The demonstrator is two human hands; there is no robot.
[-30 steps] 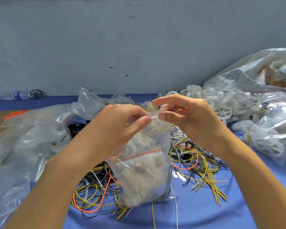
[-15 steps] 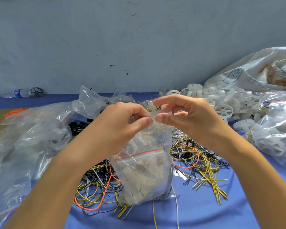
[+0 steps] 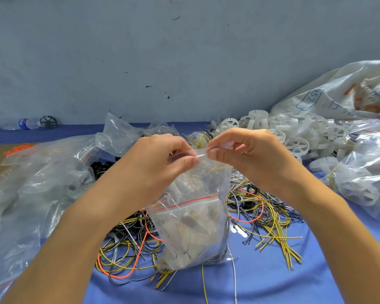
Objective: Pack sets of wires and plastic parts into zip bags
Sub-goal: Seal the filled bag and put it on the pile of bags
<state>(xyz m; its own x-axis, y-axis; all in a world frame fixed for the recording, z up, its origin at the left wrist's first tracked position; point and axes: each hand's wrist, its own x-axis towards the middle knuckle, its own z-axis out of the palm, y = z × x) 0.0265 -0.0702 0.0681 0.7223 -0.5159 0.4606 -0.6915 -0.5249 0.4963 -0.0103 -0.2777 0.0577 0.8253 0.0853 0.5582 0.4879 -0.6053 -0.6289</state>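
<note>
Both your left hand (image 3: pixel 162 159) and right hand (image 3: pixel 244 150) pinch the zip bag (image 3: pixel 195 218) top edge, apparently to seal it.

Between your hands hangs a clear plastic zip bag (image 3: pixel 193 227) with a red seal stripe, below it lie yellow, black and orange wires (image 3: pixel 127 257) on the blue table cover (image 3: pixel 272 279), and beyond your right hand sit translucent white plastic wheels (image 3: pixel 294 139).

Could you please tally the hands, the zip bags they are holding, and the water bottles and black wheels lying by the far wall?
Hands: 2 (left hand, right hand)
Held zip bag: 1
Water bottle: 1
Black wheel: 1
Total: 5
</note>
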